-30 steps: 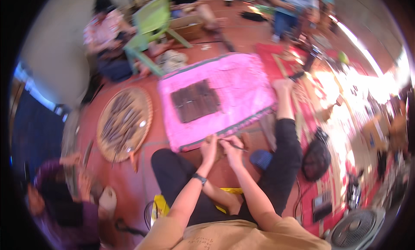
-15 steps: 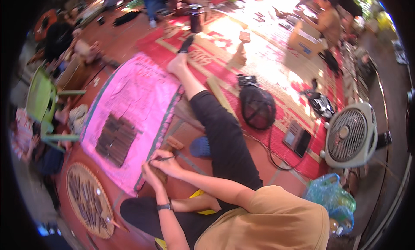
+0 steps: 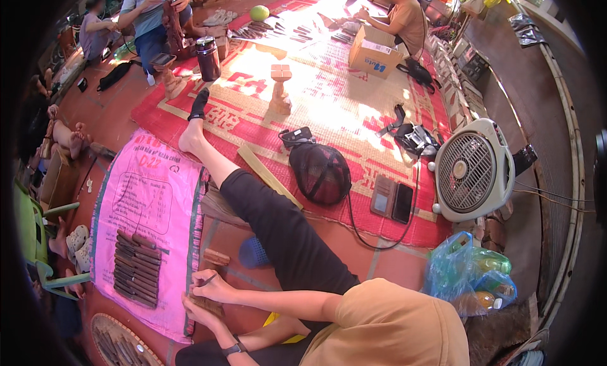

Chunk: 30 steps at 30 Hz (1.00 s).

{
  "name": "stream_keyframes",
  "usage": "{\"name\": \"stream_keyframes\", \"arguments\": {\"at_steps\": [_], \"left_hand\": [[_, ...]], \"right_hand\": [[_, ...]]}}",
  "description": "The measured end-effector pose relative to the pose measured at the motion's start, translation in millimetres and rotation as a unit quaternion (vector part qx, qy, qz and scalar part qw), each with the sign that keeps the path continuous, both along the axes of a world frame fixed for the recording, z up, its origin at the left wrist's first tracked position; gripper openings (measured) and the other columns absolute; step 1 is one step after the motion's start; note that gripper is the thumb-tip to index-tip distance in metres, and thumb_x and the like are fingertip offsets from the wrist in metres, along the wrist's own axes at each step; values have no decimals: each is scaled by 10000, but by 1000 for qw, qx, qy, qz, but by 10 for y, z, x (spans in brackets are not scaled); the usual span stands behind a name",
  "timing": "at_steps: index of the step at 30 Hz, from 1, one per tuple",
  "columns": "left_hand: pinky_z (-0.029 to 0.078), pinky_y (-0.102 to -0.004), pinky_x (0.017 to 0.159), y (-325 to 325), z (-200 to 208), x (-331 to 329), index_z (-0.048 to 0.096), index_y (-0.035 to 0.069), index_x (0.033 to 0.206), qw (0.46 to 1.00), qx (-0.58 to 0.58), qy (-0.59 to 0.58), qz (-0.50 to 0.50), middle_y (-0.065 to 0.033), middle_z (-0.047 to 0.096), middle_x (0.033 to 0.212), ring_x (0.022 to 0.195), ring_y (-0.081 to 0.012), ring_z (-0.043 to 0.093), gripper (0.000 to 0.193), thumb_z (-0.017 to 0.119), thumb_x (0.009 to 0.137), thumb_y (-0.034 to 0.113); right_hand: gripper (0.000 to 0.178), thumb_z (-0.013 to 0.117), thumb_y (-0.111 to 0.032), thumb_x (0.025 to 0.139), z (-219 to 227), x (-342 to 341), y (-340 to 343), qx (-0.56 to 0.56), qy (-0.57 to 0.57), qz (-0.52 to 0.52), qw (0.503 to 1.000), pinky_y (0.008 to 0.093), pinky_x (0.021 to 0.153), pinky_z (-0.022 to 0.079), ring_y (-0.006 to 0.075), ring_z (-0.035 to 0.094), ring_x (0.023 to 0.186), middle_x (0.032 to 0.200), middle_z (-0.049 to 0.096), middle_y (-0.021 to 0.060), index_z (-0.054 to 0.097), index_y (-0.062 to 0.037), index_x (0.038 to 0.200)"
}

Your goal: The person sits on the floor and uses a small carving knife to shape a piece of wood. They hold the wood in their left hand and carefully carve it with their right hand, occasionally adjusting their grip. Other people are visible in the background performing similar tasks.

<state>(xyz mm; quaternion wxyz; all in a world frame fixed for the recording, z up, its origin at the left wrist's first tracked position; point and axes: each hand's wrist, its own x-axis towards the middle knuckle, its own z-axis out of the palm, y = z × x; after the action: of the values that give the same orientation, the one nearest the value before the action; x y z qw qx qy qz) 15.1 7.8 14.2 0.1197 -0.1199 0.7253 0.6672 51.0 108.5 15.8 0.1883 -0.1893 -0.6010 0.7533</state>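
Note:
My right hand (image 3: 215, 287) is closed around a thin dark stick-like tool (image 3: 202, 281). Just below it, my left hand (image 3: 200, 311) has its fingers curled in close to the right one; what they grip is hidden. Between my forearms lies a brown wooden piece (image 3: 212, 305), partly covered by the hands. A smaller wood block (image 3: 216, 258) rests on the tiles beyond them. To the left, a row of dark, slim-handled tools (image 3: 137, 271) lies side by side on a pink printed sack (image 3: 171, 208).
A round woven tray (image 3: 95, 331) of dark pieces sits at lower left. My outstretched leg (image 3: 284, 220) crosses the middle beside a blue brush-like thing (image 3: 254, 252). A fan (image 3: 474, 170), phone (image 3: 403, 205), black mesh bag (image 3: 319, 173) and plastic bag (image 3: 465, 271) are right. People work farther off.
The view has swung up and to the right, so the hands and sack now appear lower and farther left. The hands stay close together, with the thin tool still in the right one.

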Motion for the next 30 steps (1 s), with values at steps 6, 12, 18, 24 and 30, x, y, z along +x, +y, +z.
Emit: {"name": "stream_keyframes", "arguments": {"at_steps": [6,12,18,24,30], "left_hand": [[482,-387,903,-148,-194,-105,509,-61,1304,999,-27,30,-16,-211,540,1256,1095,-293,569,582,465,953,402],[449,-396,961,-73,-106,-80,498,-86,1303,997,-35,56,-35,-225,532,1277,1151,-301,542,573,414,951,359],[446,-392,954,-68,-297,-29,504,-90,1287,997,-26,64,-43,-220,547,1256,1133,-299,546,580,434,984,399],[466,-364,891,17,22,30,544,-107,1203,997,-17,74,-5,-177,606,1107,1009,-267,582,484,470,944,296],[475,-355,823,-88,-353,-132,587,-129,1105,997,-1,82,10,-163,649,996,906,-245,609,428,464,948,249]], "right_hand": [[175,646,-27,788,182,-27,-68,4,-12,-36,999,264,703,487,67,526,697,651,517,21,503,24,702],[116,639,-14,795,-77,-69,-28,-117,35,-4,993,259,663,476,85,563,684,712,614,28,566,6,707],[145,663,-46,813,-218,18,38,-86,75,-7,993,222,632,458,77,579,693,708,623,21,582,-7,698],[87,675,-61,798,-22,-1,-6,-81,21,4,997,237,648,463,67,568,713,759,643,9,623,-23,739],[40,676,-37,776,-135,-10,0,-85,43,8,995,240,673,471,86,578,718,768,655,26,645,-16,763]]}}
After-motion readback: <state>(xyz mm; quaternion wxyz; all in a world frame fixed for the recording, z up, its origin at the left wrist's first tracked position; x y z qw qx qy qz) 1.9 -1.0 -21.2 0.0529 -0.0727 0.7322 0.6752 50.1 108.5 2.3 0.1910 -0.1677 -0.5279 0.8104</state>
